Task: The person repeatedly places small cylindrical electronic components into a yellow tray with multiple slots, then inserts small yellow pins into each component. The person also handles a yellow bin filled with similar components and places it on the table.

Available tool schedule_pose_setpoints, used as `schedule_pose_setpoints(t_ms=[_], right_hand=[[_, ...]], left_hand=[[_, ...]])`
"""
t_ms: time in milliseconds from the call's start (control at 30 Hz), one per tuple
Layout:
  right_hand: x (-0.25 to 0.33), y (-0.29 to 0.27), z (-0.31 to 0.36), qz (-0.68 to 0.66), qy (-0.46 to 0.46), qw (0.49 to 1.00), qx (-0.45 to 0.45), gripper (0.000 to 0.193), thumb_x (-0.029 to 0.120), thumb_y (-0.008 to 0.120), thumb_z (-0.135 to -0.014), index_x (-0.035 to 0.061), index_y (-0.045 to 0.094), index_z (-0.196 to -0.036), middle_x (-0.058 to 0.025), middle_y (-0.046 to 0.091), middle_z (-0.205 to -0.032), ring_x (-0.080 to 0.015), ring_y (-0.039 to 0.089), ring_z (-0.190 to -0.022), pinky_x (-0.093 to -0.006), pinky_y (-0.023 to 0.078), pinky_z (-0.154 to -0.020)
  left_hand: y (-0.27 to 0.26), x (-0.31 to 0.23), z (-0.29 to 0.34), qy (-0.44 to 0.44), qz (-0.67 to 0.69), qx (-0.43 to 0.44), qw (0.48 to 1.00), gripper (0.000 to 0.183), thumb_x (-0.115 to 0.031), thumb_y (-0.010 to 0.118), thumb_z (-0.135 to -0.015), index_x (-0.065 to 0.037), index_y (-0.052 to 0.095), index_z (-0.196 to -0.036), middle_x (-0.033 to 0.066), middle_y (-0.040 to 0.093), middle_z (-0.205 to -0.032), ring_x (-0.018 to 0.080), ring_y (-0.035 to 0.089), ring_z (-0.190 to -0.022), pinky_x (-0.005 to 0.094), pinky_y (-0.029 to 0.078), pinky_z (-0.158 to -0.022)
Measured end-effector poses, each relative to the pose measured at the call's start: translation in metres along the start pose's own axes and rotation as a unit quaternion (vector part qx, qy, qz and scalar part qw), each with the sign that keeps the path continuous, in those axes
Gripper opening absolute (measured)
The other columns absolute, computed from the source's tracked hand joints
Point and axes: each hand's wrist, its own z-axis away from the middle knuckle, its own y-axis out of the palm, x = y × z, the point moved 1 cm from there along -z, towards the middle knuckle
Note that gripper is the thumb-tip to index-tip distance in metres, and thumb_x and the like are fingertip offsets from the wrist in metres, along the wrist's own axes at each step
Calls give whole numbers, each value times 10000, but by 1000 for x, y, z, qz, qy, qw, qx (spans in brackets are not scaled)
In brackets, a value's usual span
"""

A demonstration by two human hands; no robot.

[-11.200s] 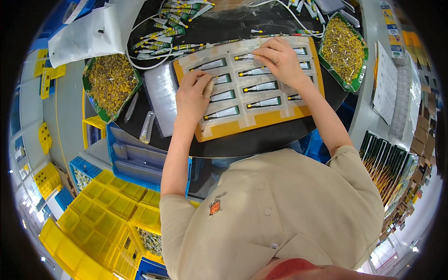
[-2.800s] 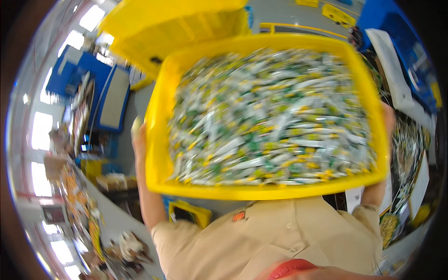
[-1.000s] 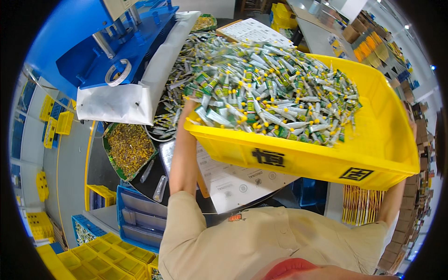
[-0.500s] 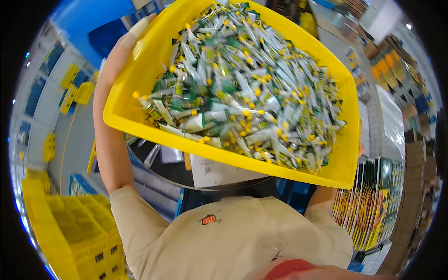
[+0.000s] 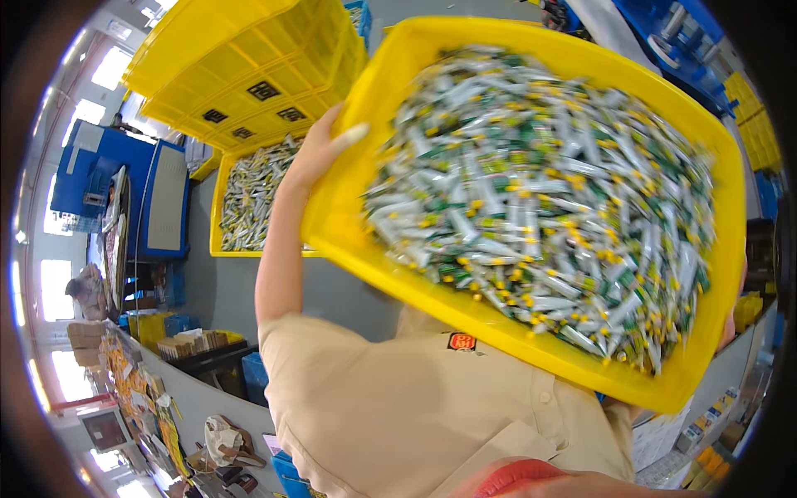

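A large yellow plastic crate (image 5: 398, 290), full of small white-and-green tubes (image 5: 531, 216) with yellow caps, is held up in front of my chest, its right side lower than its left. My left hand (image 5: 320, 149) grips the left wall near the far corner, the thumb lying on the outside by the rim, with a pale cover on one fingertip. At the right side only a sliver of my right hand (image 5: 730, 325) shows past the crate wall; its fingers are hidden. The tubes look slightly blurred.
Tall stacked yellow crates (image 5: 249, 70) stand at the far left. Below them, another yellow crate (image 5: 215, 220) of tubes rests on the grey floor (image 5: 224, 295). A blue machine (image 5: 166, 199) is farther left, with a person (image 5: 87, 290) near it. A cluttered worktable (image 5: 195, 390) runs along the lower left.
My body has turned left, away from the round table and the stacked printed cards. The crate, still in both hands, sits farther right in view, and the yellow stack now appears ahead.
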Motion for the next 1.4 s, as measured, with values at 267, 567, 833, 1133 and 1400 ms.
schedule_pose_setpoints(t_ms=[267, 567, 833, 1133, 1400], right_hand=[[86, 336, -95, -104, -42, 932, 343, 607, 163, 687, -823, 18, 492, -1379, -82, 630, -1173, -162, 616, -990, -281, 499, -867], [27, 603, -30, -165, -31, 835, 524, 935, 116, 770, -762, 11, 247, -1529, -177, 521, -1348, -225, 536, -1187, -345, 441, -1013], [19, 591, -23, 77, -196, 809, 548, 621, 333, 664, -913, -15, 479, -1393, -218, 640, -1119, -324, 616, -1044, -404, 485, -884], [5, 266, -194, 157, -170, 973, -17, 254, 204, 663, -861, 77, 726, -1073, -130, 716, -1008, -240, 697, -933, -354, 546, -826], [-25, 115, -360, 681, -113, 722, -43, 707, 669, 617, -824, 359, 476, -1444, -143, 319, -1572, -458, 169, -1464, -826, 67, -1053]], left_hand=[[-218, 204, 173, -128, -82, -226, 962, 628, -41, 722, -806, 81, 474, -1369, 163, 627, -1254, 243, 623, -1098, 338, 501, -953], [-398, 326, 209, -228, -283, -376, 852, 518, 36, 703, -774, -7, 607, -1281, 136, 686, -1188, 260, 653, -1028, 371, 519, -922], [-323, 281, 47, -197, -563, -444, 668, 600, -386, 635, -936, -49, 504, -1415, 181, 595, -1329, 361, 608, -1143, 482, 514, -947], [71, -29, -57, 408, -131, 274, 861, 288, 8, 646, -849, -19, 689, -1133, 136, 698, -1094, 324, 652, -1028, 422, 514, -906], [379, -132, -107, 481, -66, 462, 743, 334, -7, 662, -865, -53, 653, -1196, 167, 612, -1261, 352, 604, -1151, 399, 477, -961]])
